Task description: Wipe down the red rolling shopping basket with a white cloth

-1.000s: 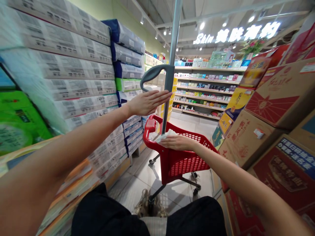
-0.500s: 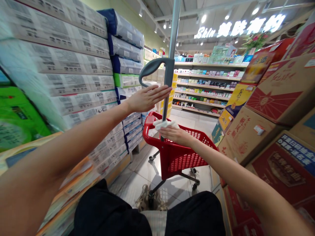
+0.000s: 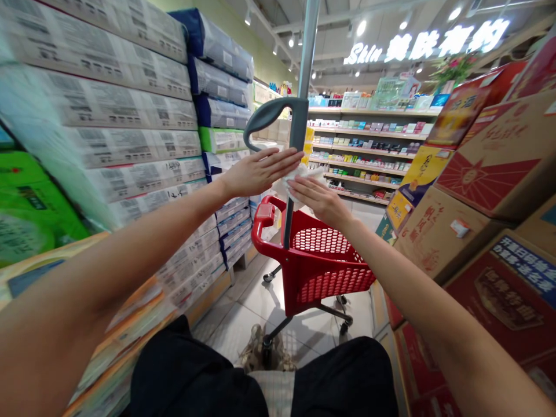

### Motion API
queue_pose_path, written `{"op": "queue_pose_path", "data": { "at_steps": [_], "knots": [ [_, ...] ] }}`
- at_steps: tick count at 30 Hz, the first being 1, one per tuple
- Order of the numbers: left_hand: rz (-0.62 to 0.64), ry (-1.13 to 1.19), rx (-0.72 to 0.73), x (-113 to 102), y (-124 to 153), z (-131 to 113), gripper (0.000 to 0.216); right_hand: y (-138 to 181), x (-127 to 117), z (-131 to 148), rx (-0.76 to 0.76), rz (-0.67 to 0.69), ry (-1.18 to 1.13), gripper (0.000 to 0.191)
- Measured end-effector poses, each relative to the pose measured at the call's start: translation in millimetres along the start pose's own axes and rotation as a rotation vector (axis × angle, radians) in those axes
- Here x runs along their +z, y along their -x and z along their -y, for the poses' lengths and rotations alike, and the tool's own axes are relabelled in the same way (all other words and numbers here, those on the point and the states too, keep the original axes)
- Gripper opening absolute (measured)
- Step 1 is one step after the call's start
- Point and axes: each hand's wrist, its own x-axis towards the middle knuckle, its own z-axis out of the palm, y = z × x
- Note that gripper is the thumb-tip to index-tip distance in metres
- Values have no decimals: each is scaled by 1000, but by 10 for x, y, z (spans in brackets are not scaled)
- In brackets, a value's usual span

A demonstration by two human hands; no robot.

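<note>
A metal pole (image 3: 309, 49) with a grey loop handle (image 3: 299, 124) stands upright at the rear of a red shopping cart (image 3: 299, 255). Just under that handle, my left hand (image 3: 258, 172) lies across the pole with straight fingers; its thumb is hidden. My right hand (image 3: 321, 201) presses a crumpled white cloth (image 3: 299, 176) to the pole, slightly below and right of my left fingertips. The pole's lower part (image 3: 288, 223) runs down to the cart's rear rim.
Wrapped paper packs (image 3: 130, 104) are stacked high on the left. Cardboard cartons (image 3: 490, 156) rise close on the right. Goods fill shelves (image 3: 369, 133) ahead. The cart's wheels rest on the tiled floor (image 3: 243, 307), near my shoes (image 3: 252, 347).
My right hand has slid up the pole with the white cloth, from the cart's rim to near my left hand. My left hand has stayed in place.
</note>
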Motion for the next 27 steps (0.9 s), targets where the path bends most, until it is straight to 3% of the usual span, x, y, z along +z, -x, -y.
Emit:
{"op": "queue_pose_path", "data": {
  "at_steps": [2, 5, 7, 11, 14, 17, 21, 24, 27],
  "knots": [
    [-20, -3, 6, 16, 1, -2, 79, 188, 234, 188, -7, 24, -18, 58],
    [-40, -2, 7, 30, 4, -6, 81, 549, 603, 472, -142, 184, -75, 48],
    [-45, -1, 4, 30, 5, -6, 82, 684, 704, 536, -237, 288, -119, 46],
    [-49, 13, 6, 11, 8, -3, 81, 457, 399, 267, -280, 301, -157, 54],
    [-50, 30, 11, -5, 9, -2, 80, 69, 5, -42, -139, 166, -56, 60],
    [-41, 43, 10, -19, 9, -4, 82, -133, -158, -143, -55, 69, -4, 61],
    [-29, 41, 14, -33, 13, -10, 84, 130, 154, 140, -32, 54, -43, 57],
    [-21, 35, 6, -34, 15, -10, 83, 503, 519, 404, -135, 199, -122, 48],
    [-18, 29, 5, -20, 14, -6, 83, 661, 640, 443, -288, 356, -154, 45]
  ]
}}
